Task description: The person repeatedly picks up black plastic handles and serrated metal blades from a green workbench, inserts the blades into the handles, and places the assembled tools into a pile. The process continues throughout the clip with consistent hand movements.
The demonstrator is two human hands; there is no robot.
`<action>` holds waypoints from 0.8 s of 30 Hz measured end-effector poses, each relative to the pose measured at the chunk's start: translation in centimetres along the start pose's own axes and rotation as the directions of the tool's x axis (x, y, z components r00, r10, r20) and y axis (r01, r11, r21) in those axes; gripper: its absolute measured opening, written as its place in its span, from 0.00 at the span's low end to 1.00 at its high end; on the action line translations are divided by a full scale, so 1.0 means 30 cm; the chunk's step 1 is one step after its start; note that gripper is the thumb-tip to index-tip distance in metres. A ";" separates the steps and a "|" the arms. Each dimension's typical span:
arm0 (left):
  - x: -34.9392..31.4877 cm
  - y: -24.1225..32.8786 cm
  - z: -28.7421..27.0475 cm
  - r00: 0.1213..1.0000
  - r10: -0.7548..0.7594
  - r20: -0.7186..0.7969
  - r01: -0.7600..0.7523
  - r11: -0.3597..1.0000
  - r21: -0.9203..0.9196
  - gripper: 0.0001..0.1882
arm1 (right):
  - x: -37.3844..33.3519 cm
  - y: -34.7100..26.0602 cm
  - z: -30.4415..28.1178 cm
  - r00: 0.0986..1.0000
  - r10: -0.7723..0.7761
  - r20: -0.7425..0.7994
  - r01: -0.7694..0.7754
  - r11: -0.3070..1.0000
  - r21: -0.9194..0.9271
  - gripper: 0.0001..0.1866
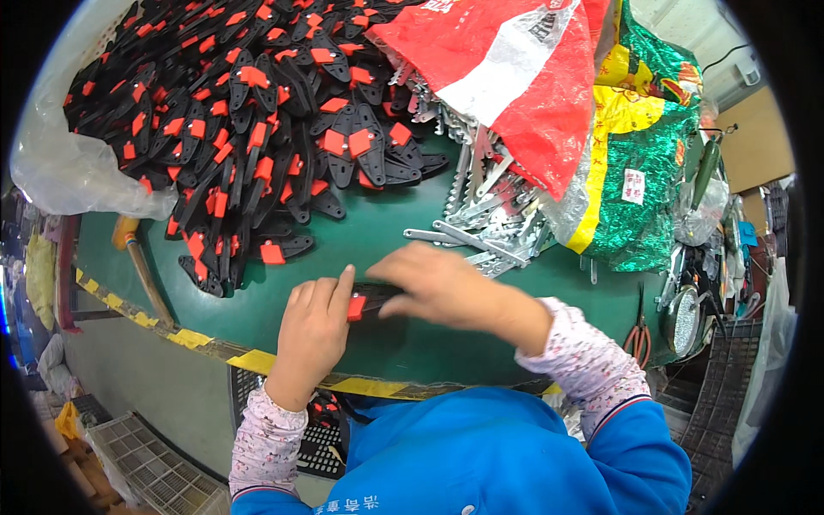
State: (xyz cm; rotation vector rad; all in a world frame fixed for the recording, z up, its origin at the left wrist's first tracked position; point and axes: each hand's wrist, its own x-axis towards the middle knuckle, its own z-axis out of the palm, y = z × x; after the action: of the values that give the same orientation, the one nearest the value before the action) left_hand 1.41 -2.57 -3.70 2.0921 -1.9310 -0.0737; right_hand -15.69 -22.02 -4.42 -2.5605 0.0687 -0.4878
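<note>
Near the front of the green table, my left hand [311,330] grips a black plastic part with a red tab [356,307]. From the right, my right hand [436,285] reaches over the same part, its thumb and fingers around the far end and hiding much of it. Just beyond my hands lies a large heap of similar black parts with red tabs [257,129]. Silvery flat metal strips [493,223], some with notched edges, spill toward my right hand from under a red and white plastic sack [506,69].
A green and yellow shiny sack [631,163] stands at the right beside red-handled pliers [639,336]. At the left edge lies a wooden-handled hammer [142,266] below a clear plastic bag [69,163]. Yellow-black tape [197,339] lines the table's front edge. Plastic crates [154,463] sit below.
</note>
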 end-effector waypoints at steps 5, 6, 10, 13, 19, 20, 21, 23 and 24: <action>-0.030 -0.035 0.013 0.985 -0.124 -0.122 0.120 0.992 -0.043 0.35 | -0.058 0.284 -0.280 0.997 0.014 -0.081 -0.062 0.775 -0.629 0.24; -0.042 -0.048 0.017 0.979 -0.161 -0.127 0.156 0.987 -0.047 0.37 | -0.042 0.318 -0.293 0.999 -0.043 -0.006 0.026 0.718 -0.695 0.25; -0.073 -0.071 0.040 0.966 -0.210 -0.149 0.197 0.976 -0.095 0.39 | 0.003 0.409 -0.304 0.968 -0.100 0.228 0.243 0.584 -0.775 0.26; -0.095 -0.082 0.081 0.961 -0.228 -0.158 0.212 0.971 -0.111 0.39 | 0.075 0.421 -0.314 0.924 -0.101 0.368 0.361 0.547 -0.755 0.15; -0.096 -0.068 0.110 0.933 -0.287 -0.217 0.255 0.953 -0.162 0.40 | 0.009 0.312 -0.212 0.910 -0.086 0.406 0.349 0.689 -0.636 0.12; -0.097 -0.068 0.107 0.934 -0.292 -0.204 0.264 0.952 -0.153 0.40 | -0.021 0.283 -0.145 0.950 -0.123 0.286 0.279 0.744 -0.608 0.16; -0.098 -0.068 0.107 0.935 -0.298 -0.191 0.273 0.951 -0.145 0.40 | -0.037 0.253 -0.083 0.976 -0.147 0.161 0.213 0.796 -0.567 0.20; -0.093 -0.068 0.105 0.937 -0.302 -0.174 0.279 0.949 -0.145 0.40 | -0.028 0.194 -0.002 0.995 -0.098 -0.025 0.076 0.886 -0.457 0.21; -0.085 -0.066 0.102 0.937 -0.299 -0.178 0.274 0.950 -0.152 0.40 | -0.016 0.183 0.021 0.995 -0.066 -0.076 0.030 0.915 -0.403 0.22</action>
State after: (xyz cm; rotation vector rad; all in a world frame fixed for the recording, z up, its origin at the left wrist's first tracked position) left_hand 2.37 -0.51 -7.53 2.1899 -1.4591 -0.0434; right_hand -15.65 -26.36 -7.86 -2.9474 0.1525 -0.6647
